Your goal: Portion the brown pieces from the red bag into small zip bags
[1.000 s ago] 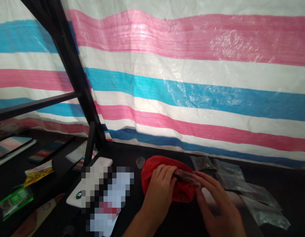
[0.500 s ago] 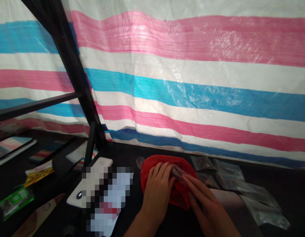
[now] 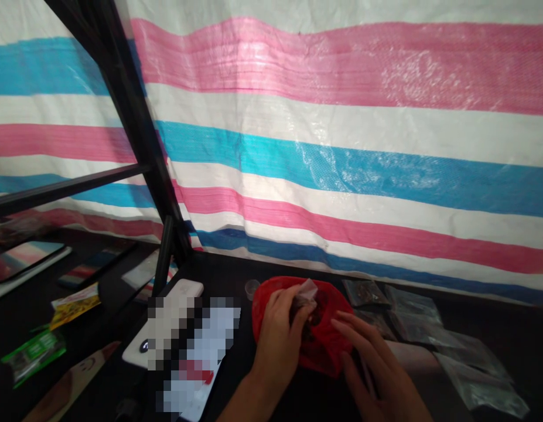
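A red plastic bag (image 3: 326, 360) lies spread open on the black table, with small dark bits in it. My left hand (image 3: 277, 328) is over its left side, fingers closed on a small clear plastic bag (image 3: 307, 291) whose crumpled end sticks up above them. My right hand (image 3: 372, 357) is at the right edge of the red bag, fingers stretched out and apart from the small bag. A slim pale streak shows below those fingers; I cannot tell whether it is an object.
Several clear zip bags (image 3: 460, 349) lie at right, one with dark contents (image 3: 365, 293). A small clear cup (image 3: 252, 288) stands behind the red bag. At left are a white power bank (image 3: 135, 349), a partly blurred phone-like slab (image 3: 229, 328), yellow (image 3: 75, 306) and green (image 3: 36, 351) packets, and a black frame post (image 3: 142, 135).
My right hand has come off the small plastic bag and moved slightly right and down. My left hand keeps hold of it, and the dark bits in the red bag now show.
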`<state>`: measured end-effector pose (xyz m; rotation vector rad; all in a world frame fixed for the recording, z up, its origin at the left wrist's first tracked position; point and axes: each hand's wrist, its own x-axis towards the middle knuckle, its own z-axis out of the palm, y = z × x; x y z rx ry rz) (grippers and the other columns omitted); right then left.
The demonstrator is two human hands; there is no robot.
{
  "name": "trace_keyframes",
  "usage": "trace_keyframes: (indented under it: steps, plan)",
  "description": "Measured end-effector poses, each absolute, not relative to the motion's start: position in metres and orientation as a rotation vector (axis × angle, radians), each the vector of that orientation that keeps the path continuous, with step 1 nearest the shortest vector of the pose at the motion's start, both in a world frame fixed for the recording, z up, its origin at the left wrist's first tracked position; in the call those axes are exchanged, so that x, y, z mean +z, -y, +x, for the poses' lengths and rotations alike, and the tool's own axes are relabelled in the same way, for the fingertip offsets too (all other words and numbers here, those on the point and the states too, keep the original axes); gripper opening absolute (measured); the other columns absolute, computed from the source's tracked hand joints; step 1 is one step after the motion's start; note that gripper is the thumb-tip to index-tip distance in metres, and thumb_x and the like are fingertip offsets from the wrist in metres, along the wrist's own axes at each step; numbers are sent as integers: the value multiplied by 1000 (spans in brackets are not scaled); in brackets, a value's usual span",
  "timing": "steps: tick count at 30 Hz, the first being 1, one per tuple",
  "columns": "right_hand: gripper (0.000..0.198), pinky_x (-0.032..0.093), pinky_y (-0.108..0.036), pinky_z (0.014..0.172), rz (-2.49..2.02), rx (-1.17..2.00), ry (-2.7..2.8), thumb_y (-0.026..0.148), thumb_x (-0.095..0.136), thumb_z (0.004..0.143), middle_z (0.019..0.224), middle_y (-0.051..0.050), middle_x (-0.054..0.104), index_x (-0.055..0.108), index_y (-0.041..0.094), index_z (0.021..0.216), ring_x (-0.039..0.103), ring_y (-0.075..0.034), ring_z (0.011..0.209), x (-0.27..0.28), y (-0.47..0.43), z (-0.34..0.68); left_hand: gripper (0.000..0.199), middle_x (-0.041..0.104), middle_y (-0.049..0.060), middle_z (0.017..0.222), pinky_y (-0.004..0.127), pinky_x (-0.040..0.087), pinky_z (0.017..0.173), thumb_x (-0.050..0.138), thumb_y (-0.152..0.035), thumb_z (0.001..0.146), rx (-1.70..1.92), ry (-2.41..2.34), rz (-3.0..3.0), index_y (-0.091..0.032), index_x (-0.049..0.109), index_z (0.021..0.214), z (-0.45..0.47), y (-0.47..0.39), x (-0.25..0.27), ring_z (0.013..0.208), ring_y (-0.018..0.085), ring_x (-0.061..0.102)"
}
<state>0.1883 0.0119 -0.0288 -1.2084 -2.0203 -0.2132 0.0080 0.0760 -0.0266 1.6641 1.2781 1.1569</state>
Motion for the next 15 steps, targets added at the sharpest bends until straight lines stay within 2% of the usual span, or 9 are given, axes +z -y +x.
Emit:
trace_keyframes:
  steps: [3,7,11,15]
  plan:
    - [31,56,-31,90,-1245,-299,2129,28,48,103,118,-5,74,61,25,131,71,-18,105,-31,-15,193,30,69,8,119,42,48,103,55,-29,96,1177,-1288,1549,-21,68,122,8,-77,-26,112,24,63]
    - [29,50,-37,80,-1300,-440,2229,38,50,103,103,-1,78,64,28,127,72,-21,89,-30,-16,197,27,66,7,115,41,46,103,54,-32,96,1220,-1298,1571,-22,69,116,7,-78,-30,110,24,61]
    - [29,46,-35,72,-1309,-517,2157,35,41,107,90,1,77,66,28,120,71,-19,79,-26,-15,199,33,59,6,119,43,43,108,61,-33,92,1201,-1381,1604,-29,69,124,7,-76,-31,115,24,57]
    - [22,49,-31,67,-1460,-418,1895,35,49,103,88,1,76,64,26,116,70,-18,72,-22,-10,202,36,55,6,115,44,42,110,63,-34,91,1107,-1454,1617,-33,69,127,7,-76,-29,114,25,54]
